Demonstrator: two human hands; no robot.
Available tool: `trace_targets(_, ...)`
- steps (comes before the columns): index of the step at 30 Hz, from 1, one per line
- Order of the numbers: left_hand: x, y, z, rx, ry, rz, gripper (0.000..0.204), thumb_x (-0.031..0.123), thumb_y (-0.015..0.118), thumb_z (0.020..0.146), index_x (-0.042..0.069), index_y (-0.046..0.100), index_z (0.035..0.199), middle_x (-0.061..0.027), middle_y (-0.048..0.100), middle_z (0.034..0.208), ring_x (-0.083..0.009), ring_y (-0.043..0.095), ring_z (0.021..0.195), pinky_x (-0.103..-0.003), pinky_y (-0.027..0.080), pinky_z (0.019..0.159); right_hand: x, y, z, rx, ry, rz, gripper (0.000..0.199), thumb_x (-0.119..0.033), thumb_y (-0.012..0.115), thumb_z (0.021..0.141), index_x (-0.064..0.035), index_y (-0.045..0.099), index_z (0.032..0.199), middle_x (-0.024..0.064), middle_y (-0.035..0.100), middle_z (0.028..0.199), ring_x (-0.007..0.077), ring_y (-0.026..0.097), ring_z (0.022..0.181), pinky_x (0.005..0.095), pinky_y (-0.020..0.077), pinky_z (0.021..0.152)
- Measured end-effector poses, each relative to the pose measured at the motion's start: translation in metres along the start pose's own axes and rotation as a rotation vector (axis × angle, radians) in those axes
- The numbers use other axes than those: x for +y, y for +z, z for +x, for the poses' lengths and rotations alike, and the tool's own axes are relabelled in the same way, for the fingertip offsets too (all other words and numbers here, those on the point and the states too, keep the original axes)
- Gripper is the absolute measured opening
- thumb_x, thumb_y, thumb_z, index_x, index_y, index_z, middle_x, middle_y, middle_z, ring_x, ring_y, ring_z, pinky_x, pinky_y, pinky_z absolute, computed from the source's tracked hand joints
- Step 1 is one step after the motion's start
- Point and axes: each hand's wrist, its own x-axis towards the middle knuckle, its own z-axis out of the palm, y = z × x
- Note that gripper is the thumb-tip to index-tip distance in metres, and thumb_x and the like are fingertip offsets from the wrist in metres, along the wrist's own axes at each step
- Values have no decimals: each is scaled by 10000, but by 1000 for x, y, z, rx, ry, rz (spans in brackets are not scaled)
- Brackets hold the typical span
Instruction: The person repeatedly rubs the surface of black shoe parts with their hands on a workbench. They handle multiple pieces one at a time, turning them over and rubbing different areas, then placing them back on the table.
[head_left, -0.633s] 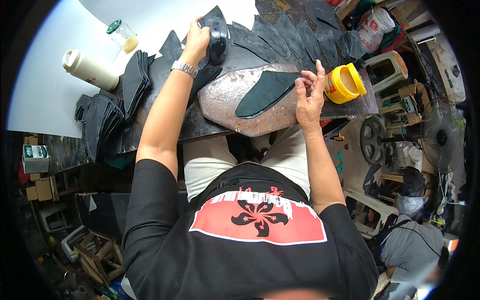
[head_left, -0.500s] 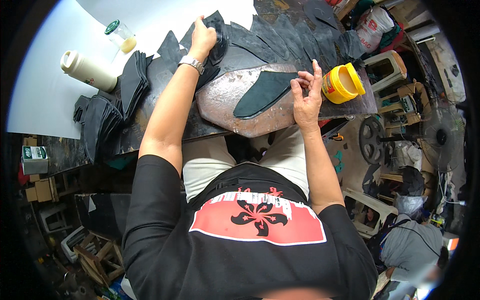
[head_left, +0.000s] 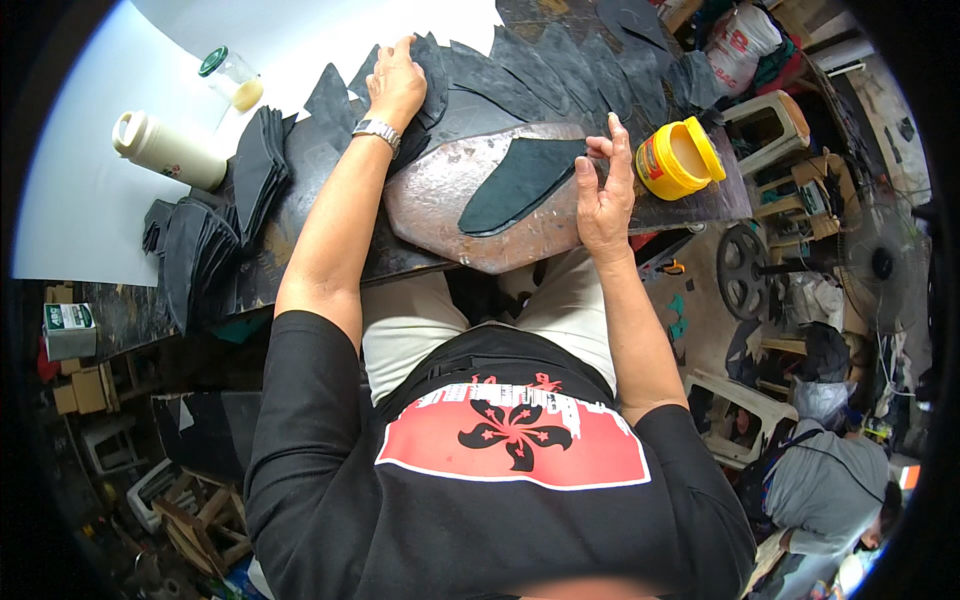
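Note:
My left hand (head_left: 397, 88) is at the far side of the table, its fingers spread over a black leather-like piece (head_left: 432, 85) in an overlapping row. In front of me my right hand (head_left: 605, 205) hovers at the right edge of a worn slab (head_left: 425, 205), thumb and fingers apart, palm turned up. I see nothing held in it. A dark, tongue-shaped piece (head_left: 520, 185) lies flat on the slab, its upper right corner close to my right fingers. Just right of that hand stands a tilted, open yellow tub (head_left: 665, 172) with pale contents.
Stacks of black cut pieces (head_left: 262, 165) lie left, beside a cream flask (head_left: 165, 150) and a green-lidded jar (head_left: 232, 78). More black pieces (head_left: 560, 75) fan along the back. Right of the table are a stool (head_left: 765, 125), a fan (head_left: 882, 262) and another person (head_left: 825, 485).
My left hand has lowered a black piece onto the far row and its fingers have spread. The right hand stays by the slab, nearly unmoved; the whole view has shifted slightly.

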Motion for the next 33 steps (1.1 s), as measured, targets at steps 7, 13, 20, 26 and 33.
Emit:
trace_targets(7, 27, -43, -16, 134, 117, -264, 435, 215, 666, 918, 88, 625, 1332, -196, 646, 1209, -319, 658, 1095, -434, 524, 960, -1, -1, 5, 65, -189, -168, 532, -355, 652, 1010, -61, 555, 1443, 175, 508, 1385, 304, 523, 1238, 421, 424, 1089)
trace_targets(13, 75, -93, -134, -397, 356, -308, 497, 308, 840, 829, 55, 678, 1225, -116, 672, 1089, -251, 688, 966, -368, 549, 871, -5, -5, 1, 83, -131, -105, 410, -183, 773, 914, -83, 686, 1302, 157, 523, 1346, 319, 523, 1239, 417, 435, 1073)
trace_targets(20, 83, -96, -199, -204, 407, -285, 542, 248, 864, 753, 78, 673, 1230, -122, 680, 1190, -315, 612, 1153, -416, 472, 1002, -20, -49, -11, 73, -51, -45, 214, -109, 742, 939, -22, 747, 1135, 98, 688, 1024, 201, 643, 895, 315, 523, 860)
trace_targets(26, 82, -88, -207, -172, 392, -318, 473, 186, 828, 778, 88, 683, 1217, -99, 684, 1198, -302, 612, 1126, -410, 467, 984, -17, -115, 15, -96, 285, -593, 538, -476, 676, 968, -88, 648, 1340, 160, 713, 798, 334, 692, 672, 440, 533, 685)
trace_targets(33, 80, -88, -207, -155, 427, -327, 340, 201, 818, 791, 93, 729, 1101, -89, 678, 1134, -304, 610, 1081, -409, 475, 954, 2, -127, 58, -395, 581, -717, 650, -671, 520, 968, -106, 690, 1241, 277, 724, 966, 432, 697, 995, 505, 526, 862)
